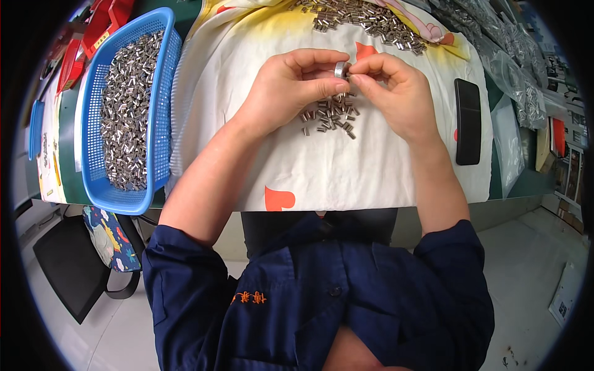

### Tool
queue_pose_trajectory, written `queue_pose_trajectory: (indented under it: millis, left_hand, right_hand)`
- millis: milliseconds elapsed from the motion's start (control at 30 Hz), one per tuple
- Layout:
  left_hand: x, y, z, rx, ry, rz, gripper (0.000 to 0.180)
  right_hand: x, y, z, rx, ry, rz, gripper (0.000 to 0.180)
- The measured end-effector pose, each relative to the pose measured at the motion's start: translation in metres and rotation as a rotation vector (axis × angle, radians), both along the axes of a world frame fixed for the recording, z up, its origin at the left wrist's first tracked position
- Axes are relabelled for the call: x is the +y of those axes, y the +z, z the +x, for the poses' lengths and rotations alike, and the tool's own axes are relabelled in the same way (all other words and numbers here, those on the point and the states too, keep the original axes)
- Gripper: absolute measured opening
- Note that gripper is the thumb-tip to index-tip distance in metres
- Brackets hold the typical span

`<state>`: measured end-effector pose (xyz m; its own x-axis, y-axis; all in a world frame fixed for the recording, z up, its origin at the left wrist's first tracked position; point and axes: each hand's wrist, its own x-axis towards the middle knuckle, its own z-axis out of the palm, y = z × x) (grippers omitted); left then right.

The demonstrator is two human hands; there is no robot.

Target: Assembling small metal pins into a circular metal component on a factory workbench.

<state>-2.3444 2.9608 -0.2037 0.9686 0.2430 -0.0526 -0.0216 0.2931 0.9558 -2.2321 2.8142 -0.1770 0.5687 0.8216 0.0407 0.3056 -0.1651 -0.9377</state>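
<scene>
Metal ring (pixel 340 69), silvery and short, sits in the left hand (pixel 275 86), whose grip is clamped on it between thumb and fingers. The right hand (pixel 402 93) meets its right side, thumb and forefinger close together; whether that grip holds a small piece cannot be told. Just below the hands, a loose cluster of small metal cylinders (pixel 334 116) lies on a white patterned cloth (pixel 371 179). Farther off, near the cloth's far edge, a larger heap (pixel 371 23) of similar pieces spreads out. To the left, a blue basket (pixel 162 105) holds many more. A black phone-like slab (pixel 468 122) lies at the right, near clear plastic bags (pixel 507 145) on the green tabletop (pixel 527 185).
</scene>
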Motion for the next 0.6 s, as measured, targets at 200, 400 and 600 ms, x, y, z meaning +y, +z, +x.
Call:
queue_pose_trajectory:
  millis: [200, 400, 600]
  left_hand:
    - [-0.001, 0.002, 0.0, 0.038, 0.004, 0.001, 0.034]
    - [-0.001, 0.002, -0.003, 0.042, 0.062, 0.1, 0.036]
    - [-0.003, 0.002, 0.001, 0.032, 0.018, 0.112, 0.037]
  right_hand:
    - [0.002, -0.004, -0.005, -0.073, -0.053, 0.121, 0.007]
    - [0.008, 0.0, -0.015, -0.573, -0.077, 0.088, 0.007]
    - [0.0, 0.007, -0.003, -0.087, -0.006, 0.017, 0.01]
